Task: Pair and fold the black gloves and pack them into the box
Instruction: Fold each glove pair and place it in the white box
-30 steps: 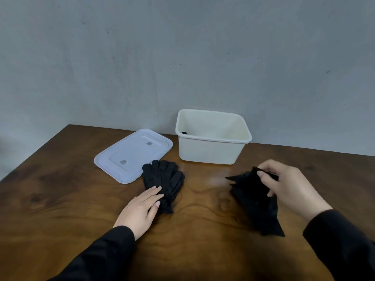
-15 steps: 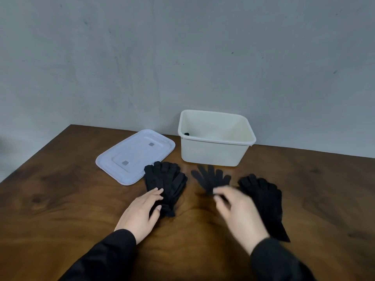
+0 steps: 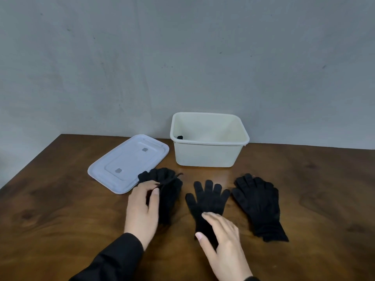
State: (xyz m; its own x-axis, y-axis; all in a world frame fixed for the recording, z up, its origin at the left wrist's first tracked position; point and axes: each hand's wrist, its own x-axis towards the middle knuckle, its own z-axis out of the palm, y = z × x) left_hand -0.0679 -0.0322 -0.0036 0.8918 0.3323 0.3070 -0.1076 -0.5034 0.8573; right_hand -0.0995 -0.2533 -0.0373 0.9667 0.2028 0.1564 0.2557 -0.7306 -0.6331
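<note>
Seen from above and behind two hands, on a dark wooden table [image 3: 60, 209] against a grey wall [image 3: 182, 57].

Left hand [image 3: 142, 209], in a black sleeve [image 3: 113, 258], gripping the left bundle of gloves [image 3: 168, 191]: thumb and fingers curled round its near-left edge, lifting a fold. Bundle lying lengthwise away from the viewer, fingertips pointing toward the far edge, one tip overlapping the corner of the lid [image 3: 129, 163].

Right hand [image 3: 221, 240] flat with fingers straight, resting on the cuff end of a single glove [image 3: 207, 199]. Glove spread flat at centre, long axis running near to far, five fingers fanned toward the box [image 3: 209, 151].

Further right, well apart from both hands, a stacked pair of gloves [image 3: 257, 203], fingertips toward the far edge, cuffs angled toward the near right.

Cream plastic box standing open at the back of the table, a small black item [image 3: 179, 137] just visible inside its left corner; too small to identify.

Pale lid lying flat to the left of the box, two small grey squares on it. No readable writing or brand on anything.
</note>
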